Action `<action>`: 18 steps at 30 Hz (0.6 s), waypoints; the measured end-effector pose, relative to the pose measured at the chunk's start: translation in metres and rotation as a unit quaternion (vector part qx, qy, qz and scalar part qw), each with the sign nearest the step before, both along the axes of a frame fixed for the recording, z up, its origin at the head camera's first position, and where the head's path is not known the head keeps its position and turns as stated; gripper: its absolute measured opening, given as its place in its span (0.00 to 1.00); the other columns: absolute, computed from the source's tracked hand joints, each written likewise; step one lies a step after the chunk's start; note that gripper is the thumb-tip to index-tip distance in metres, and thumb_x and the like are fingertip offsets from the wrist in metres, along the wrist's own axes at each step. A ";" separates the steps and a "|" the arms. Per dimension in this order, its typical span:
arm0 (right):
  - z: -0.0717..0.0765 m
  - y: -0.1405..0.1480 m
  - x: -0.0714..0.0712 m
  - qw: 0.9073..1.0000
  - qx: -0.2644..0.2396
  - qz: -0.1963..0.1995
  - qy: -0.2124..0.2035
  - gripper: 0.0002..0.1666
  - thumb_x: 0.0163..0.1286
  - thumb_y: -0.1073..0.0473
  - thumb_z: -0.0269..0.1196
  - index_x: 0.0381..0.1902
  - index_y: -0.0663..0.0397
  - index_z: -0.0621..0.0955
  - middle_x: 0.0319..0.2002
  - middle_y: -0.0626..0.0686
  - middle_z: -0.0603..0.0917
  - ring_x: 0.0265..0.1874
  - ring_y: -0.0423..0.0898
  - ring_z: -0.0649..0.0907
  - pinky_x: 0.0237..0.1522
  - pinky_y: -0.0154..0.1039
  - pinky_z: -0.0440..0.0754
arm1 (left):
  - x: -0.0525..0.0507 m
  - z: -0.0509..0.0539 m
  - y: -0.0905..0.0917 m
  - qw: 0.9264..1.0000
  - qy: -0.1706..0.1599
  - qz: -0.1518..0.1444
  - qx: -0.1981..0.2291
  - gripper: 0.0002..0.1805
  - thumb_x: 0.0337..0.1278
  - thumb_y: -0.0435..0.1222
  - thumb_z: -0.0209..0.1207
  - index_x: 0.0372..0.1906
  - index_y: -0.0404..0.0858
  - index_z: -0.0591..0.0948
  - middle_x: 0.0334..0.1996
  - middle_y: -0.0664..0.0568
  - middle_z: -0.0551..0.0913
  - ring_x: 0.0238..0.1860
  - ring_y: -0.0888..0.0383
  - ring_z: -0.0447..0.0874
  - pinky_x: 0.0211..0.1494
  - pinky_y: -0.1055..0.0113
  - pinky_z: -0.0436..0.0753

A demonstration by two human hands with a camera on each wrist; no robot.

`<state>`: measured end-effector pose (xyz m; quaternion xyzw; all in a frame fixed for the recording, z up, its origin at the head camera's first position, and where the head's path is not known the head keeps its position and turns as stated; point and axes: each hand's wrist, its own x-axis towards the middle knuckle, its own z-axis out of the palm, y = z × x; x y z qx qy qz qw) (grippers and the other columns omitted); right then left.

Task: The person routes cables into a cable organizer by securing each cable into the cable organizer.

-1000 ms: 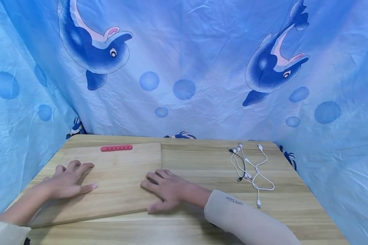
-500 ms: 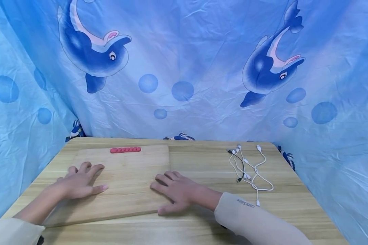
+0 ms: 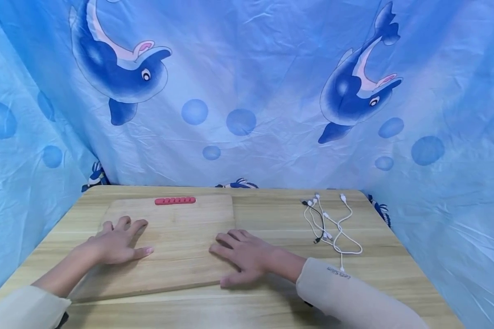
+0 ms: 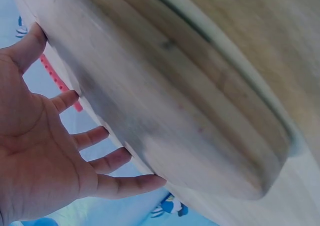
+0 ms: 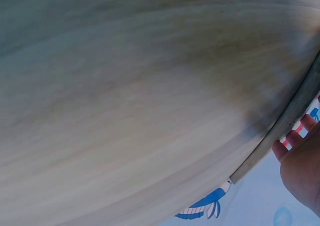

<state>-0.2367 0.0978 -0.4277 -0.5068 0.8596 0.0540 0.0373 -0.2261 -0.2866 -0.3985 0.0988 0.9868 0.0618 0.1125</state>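
A flat wooden board [image 3: 181, 242] lies on the table, a little askew. My left hand [image 3: 117, 244] rests on its left part with fingers spread. In the left wrist view, the fingertips of the left hand [image 4: 45, 141] touch the board's top [image 4: 120, 85]. At the board's right edge sits my right hand [image 3: 247, 258], its fingers on the top and its thumb by the near right corner. The right wrist view catches only part of the right hand [image 5: 302, 161]. Along the board's far edge lies a red cable holder strip [image 3: 174, 200] with several slots.
Several white charging cables [image 3: 341, 233] and a short black cable [image 3: 321, 224] lie loosely tangled on the right of the wooden table [image 3: 280, 210]. Behind and on both sides hangs a blue curtain [image 3: 271, 151] with dolphin prints.
The board has slid to the right across the table, carrying the red cable holder. Both hands have moved along with it, keeping their places on it. The head view has shifted slightly.
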 end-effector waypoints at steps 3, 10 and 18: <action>0.004 0.004 0.002 1.000 0.003 -0.004 -0.005 0.52 0.70 0.17 0.38 0.82 0.35 0.51 0.80 0.52 0.55 0.77 0.57 0.59 0.76 0.57 0.56 | 0.000 0.001 0.005 1.000 0.006 -0.011 0.002 0.54 0.57 0.72 0.56 0.75 0.36 0.63 0.66 0.20 0.59 0.54 0.18 0.63 0.41 0.21 0.72; 0.005 0.017 0.002 1.000 0.003 -0.015 -0.009 0.52 0.70 0.18 0.38 0.83 0.36 0.51 0.80 0.54 0.55 0.77 0.58 0.59 0.76 0.58 0.55 | -0.002 0.005 0.022 0.999 0.016 -0.033 0.005 0.52 0.60 0.69 0.58 0.74 0.32 0.65 0.66 0.18 0.60 0.55 0.17 0.64 0.52 0.24 0.69; 0.006 0.031 0.003 1.000 -0.008 -0.015 -0.008 0.52 0.70 0.18 0.40 0.83 0.37 0.53 0.79 0.55 0.57 0.76 0.59 0.60 0.76 0.57 0.56 | -0.005 0.005 0.036 1.000 0.005 -0.026 0.002 0.53 0.59 0.69 0.57 0.75 0.34 0.64 0.68 0.19 0.60 0.57 0.19 0.64 0.54 0.25 0.69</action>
